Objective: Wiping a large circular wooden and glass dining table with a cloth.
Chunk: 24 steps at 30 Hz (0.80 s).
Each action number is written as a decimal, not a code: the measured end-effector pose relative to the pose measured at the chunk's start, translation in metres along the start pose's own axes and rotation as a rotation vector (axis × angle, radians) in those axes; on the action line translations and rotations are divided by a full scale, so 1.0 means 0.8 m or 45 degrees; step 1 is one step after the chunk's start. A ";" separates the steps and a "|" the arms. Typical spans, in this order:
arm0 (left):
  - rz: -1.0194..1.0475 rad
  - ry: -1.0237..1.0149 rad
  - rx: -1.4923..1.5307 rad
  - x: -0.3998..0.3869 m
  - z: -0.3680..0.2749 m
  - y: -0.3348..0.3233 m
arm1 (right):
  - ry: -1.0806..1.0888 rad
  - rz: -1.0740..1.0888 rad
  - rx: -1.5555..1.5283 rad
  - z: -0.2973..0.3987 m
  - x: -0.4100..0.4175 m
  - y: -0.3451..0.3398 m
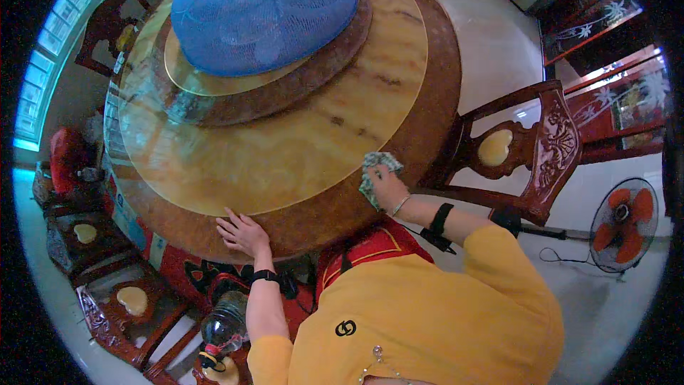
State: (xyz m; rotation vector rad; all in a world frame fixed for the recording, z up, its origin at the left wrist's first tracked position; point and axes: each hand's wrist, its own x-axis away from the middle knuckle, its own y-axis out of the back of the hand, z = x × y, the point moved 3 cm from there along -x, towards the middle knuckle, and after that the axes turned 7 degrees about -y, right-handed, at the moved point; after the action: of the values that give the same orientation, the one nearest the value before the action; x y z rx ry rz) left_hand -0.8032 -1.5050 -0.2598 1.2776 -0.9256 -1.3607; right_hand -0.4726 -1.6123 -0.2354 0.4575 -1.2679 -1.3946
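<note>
A round marble-patterned table [299, 155] with a brown rim fills the view before me. My right hand [387, 187] presses a crumpled patterned cloth [380, 160] onto the brown rim at the right. Flat on the rim, nearer the left, rests my left hand [244, 234] with its fingers spread and nothing in it. Beyond both hands, a smaller round turntable [256, 109] stands on the tabletop. A blue mesh food cover [267, 21] sits on it; what lies beneath cannot be made out.
A carved wooden chair [553, 139] stands close to the table's right side. Farther right is a standing fan [624, 224] with orange blades. More carved chairs [131, 300] line the lower left, near a large clear bottle [224, 321]. A window [51, 64] is at far left.
</note>
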 end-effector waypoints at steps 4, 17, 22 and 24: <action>-0.051 -0.011 -0.027 0.001 0.000 -0.003 | 0.268 0.115 -0.185 0.031 0.002 -0.018; -0.197 0.038 0.603 0.003 0.034 -0.063 | 0.022 0.555 -0.683 0.025 -0.044 0.032; -0.059 0.004 0.083 -0.001 0.011 -0.018 | -0.050 -0.294 -0.051 -0.027 -0.039 0.055; -0.118 -0.031 0.249 0.001 0.021 -0.022 | 0.090 -0.272 -0.019 -0.008 -0.030 0.034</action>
State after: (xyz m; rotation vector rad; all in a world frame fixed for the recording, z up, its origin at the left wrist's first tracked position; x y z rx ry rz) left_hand -0.8224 -1.5043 -0.2750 1.4701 -1.0475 -1.3859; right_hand -0.4476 -1.5875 -0.2233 0.6416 -1.1771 -1.5508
